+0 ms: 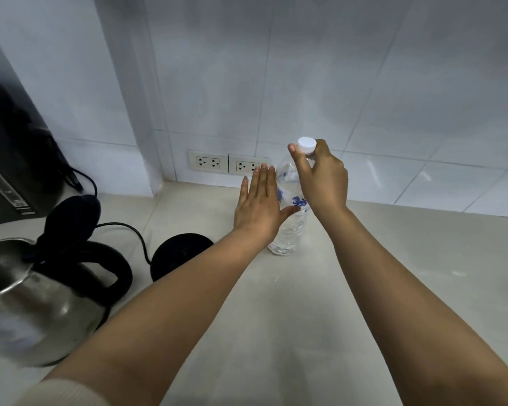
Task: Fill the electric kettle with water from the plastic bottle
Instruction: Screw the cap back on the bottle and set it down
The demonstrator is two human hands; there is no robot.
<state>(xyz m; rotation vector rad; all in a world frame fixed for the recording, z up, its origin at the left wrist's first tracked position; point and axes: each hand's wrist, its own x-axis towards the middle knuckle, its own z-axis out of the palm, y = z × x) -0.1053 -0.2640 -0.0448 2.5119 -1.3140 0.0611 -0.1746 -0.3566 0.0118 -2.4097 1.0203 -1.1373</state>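
Note:
A clear plastic bottle (289, 230) with a blue-printed label stands upright on the pale counter, near the back wall. Its white cap (306, 145) is pinched between the thumb and fingers of my right hand (320, 177). My left hand (258, 203) is flat and open, fingers straight, close against the bottle's left side with the thumb at its body. The steel electric kettle (33, 306) sits at the front left with its black lid (71, 213) swung up, so the inside shows. Its black round base (179, 254) lies empty between kettle and bottle.
A black cord (123, 227) runs from the base toward the back left. Two wall sockets (228, 164) sit low on the tiled wall behind the bottle. A dark appliance (9, 159) stands at the far left. The counter (393, 273) stretches bare to the right.

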